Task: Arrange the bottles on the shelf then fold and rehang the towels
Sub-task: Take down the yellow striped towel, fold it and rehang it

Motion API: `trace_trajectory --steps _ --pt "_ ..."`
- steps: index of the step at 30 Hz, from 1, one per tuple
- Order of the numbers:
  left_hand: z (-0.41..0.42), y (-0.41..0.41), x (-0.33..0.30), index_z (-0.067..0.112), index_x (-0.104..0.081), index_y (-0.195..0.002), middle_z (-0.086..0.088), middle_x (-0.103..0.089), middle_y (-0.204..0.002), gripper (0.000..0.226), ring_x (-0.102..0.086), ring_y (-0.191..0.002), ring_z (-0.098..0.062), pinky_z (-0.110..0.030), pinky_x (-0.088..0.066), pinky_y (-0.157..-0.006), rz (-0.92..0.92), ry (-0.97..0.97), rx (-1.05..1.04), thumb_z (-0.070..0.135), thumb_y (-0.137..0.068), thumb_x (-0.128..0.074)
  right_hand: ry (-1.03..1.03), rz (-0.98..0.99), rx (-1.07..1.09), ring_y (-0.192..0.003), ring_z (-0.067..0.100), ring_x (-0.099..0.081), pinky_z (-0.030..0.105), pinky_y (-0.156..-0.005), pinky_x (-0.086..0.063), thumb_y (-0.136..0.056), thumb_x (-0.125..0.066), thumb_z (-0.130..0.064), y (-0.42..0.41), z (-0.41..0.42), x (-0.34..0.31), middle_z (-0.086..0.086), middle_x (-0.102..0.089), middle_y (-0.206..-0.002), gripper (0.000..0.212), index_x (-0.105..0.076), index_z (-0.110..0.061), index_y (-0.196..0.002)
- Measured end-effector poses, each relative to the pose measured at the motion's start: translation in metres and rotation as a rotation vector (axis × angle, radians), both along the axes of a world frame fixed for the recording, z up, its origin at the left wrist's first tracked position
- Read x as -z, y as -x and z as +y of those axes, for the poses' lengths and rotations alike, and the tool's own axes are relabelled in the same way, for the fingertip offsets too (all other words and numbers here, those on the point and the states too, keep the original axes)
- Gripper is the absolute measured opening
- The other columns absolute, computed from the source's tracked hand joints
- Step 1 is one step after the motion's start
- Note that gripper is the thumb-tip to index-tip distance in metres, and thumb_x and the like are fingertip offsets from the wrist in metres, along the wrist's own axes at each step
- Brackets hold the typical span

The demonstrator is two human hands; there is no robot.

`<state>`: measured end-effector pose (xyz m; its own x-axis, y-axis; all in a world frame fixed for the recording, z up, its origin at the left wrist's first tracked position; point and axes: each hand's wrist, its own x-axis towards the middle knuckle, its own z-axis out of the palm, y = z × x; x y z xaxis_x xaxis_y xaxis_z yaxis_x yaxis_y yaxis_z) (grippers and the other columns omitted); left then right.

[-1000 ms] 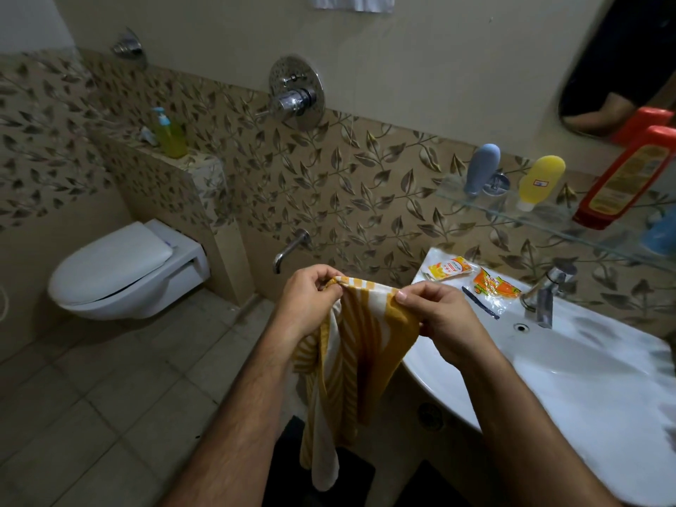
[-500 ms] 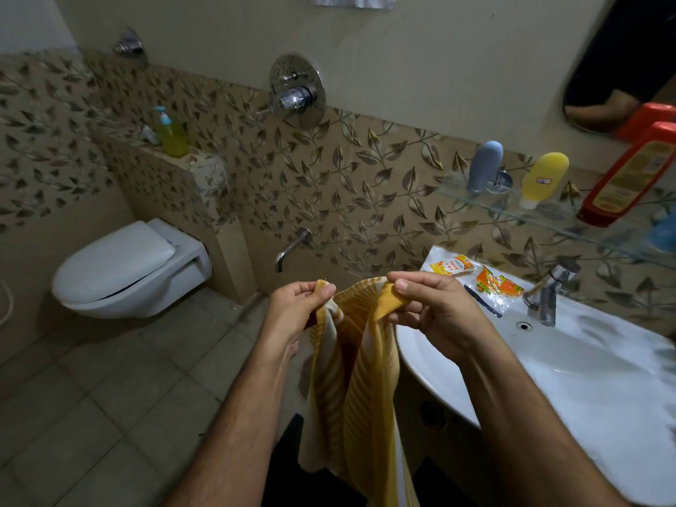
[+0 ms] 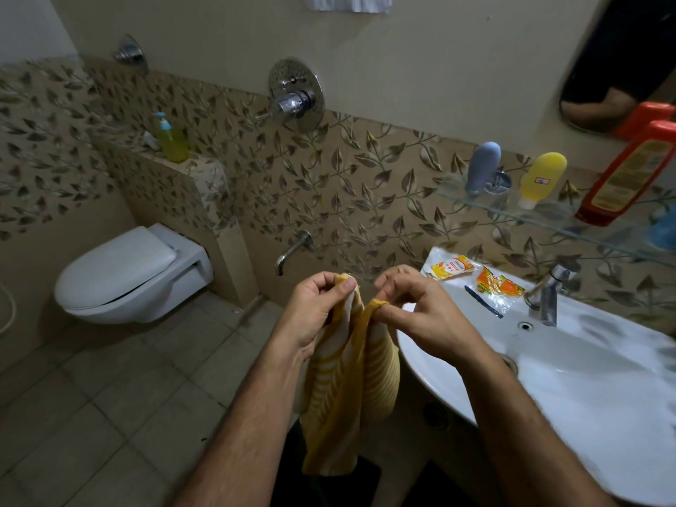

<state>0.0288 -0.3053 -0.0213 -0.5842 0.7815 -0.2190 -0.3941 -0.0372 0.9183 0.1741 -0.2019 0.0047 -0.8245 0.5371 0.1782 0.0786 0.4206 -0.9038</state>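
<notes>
Both hands, left [image 3: 314,316] and right [image 3: 420,316], pinch one yellow towel [image 3: 347,378]; three bottles [image 3: 541,179] on shelf [image 3: 548,221].

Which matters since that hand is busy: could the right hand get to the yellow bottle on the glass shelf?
Probably not yet: the right hand pinches the towel; otherwise the path to the yellow bottle looks open.

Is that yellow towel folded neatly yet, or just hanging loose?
Hanging loose. The yellow striped towel droops bunched from its top edge, pinched by the left hand and right hand.
</notes>
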Motion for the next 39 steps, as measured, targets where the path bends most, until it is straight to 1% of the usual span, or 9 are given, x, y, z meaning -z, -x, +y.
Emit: trace_trajectory --steps 6,10,17,20,28,31,35,37,39 --pt "0.002 -0.009 -0.005 0.010 -0.062 -0.078 -0.001 -0.069 -0.064 0.008 -0.063 -0.052 -0.006 -0.018 -0.049 -0.046 -0.063 -0.046 0.028 0.008 -0.083 -0.067 0.087 -0.028 0.061 -0.072 0.038 -0.069 0.047 -0.065 -0.055 -0.082 -0.076 -0.014 0.016 -0.002 0.005 0.013 -0.073 -0.074 0.011 -0.068 -0.009 -0.078" --pt "0.001 -0.010 -0.005 0.011 -0.060 -0.080 -0.004 -0.069 -0.065 0.012 -0.064 -0.053 -0.009 -0.020 -0.053 -0.049 -0.191 -0.088 0.048 0.017 -0.073 -0.067 0.208 0.010 0.101 -0.060 0.022 -0.061 0.028 -0.055 -0.047 -0.079 -0.079 -0.010 0.026 -0.004 0.005 0.021 -0.072 -0.076 0.011 -0.069 -0.012 -0.074" --pt "0.000 -0.003 0.001 0.007 -0.065 -0.091 -0.006 -0.070 -0.074 0.030 -0.066 -0.064 -0.012 -0.022 -0.055 -0.059 -0.146 -0.101 0.091 0.029 -0.072 -0.069 0.261 0.038 0.185 -0.062 0.020 -0.059 0.035 -0.063 -0.046 -0.074 -0.082 -0.017 0.034 0.001 0.009 0.013 -0.068 -0.065 0.016 -0.068 -0.011 -0.070" --pt "0.000 -0.002 -0.001 0.010 -0.067 -0.088 -0.003 -0.072 -0.077 0.023 -0.068 -0.067 -0.010 -0.020 -0.054 -0.058 -0.067 -0.110 0.091 0.018 -0.067 -0.072 0.223 0.045 0.196 -0.064 0.022 -0.061 0.041 -0.064 -0.050 -0.075 -0.082 -0.018 0.034 0.004 0.009 0.020 -0.071 -0.071 0.018 -0.068 -0.006 -0.073" --pt "0.006 -0.001 -0.001 0.010 -0.068 -0.086 -0.006 -0.071 -0.075 0.014 -0.067 -0.065 -0.011 -0.020 -0.054 -0.058 -0.008 -0.172 0.111 0.016 -0.073 -0.071 0.234 0.010 -0.038 -0.068 0.022 -0.056 0.030 -0.061 -0.042 -0.081 -0.078 -0.012 0.029 0.020 -0.001 0.023 -0.065 -0.071 0.013 -0.066 -0.009 -0.077" --pt "0.008 0.007 -0.005 0.012 -0.071 -0.087 -0.010 -0.071 -0.082 0.009 -0.067 -0.070 -0.013 -0.022 -0.055 -0.061 0.060 -0.181 0.158 0.018 -0.081 -0.072 0.216 -0.091 -0.157 -0.066 0.024 -0.044 0.035 -0.057 -0.034 -0.080 -0.076 -0.040 0.023 0.030 -0.006 0.016 -0.053 -0.070 0.037 -0.063 -0.006 -0.078" --pt "0.005 0.022 -0.023 0.007 -0.064 -0.093 0.001 -0.072 -0.077 0.013 -0.066 -0.070 -0.006 -0.017 -0.054 -0.066 0.196 -0.162 0.204 0.013 -0.081 -0.063 0.197 -0.267 -0.208 -0.069 0.008 -0.051 0.034 -0.071 -0.043 -0.089 -0.044 -0.071 0.016 0.037 -0.011 0.003 -0.059 -0.070 0.060 -0.065 -0.017 -0.073" --pt "0.001 0.029 -0.034 0.007 -0.061 -0.091 0.005 -0.071 -0.073 0.014 -0.064 -0.069 -0.002 -0.014 -0.052 -0.066 0.287 -0.150 0.222 0.014 -0.080 -0.059 0.206 -0.439 -0.152 -0.088 0.000 -0.058 0.026 -0.090 -0.041 -0.092 -0.032 -0.070 0.016 0.040 -0.010 -0.015 -0.065 -0.097 0.056 -0.066 -0.027 -0.096" --pt "-0.003 0.035 -0.042 0.009 -0.064 -0.088 0.007 -0.070 -0.072 0.010 -0.063 -0.068 0.000 -0.013 -0.051 -0.066 0.349 -0.150 0.217 0.016 -0.081 -0.065 0.133 -0.676 -0.131 -0.126 0.014 -0.051 0.024 -0.102 -0.032 -0.094 -0.030 -0.068 0.019 0.045 -0.003 -0.010 -0.051 -0.137 0.068 -0.054 -0.021 -0.137"
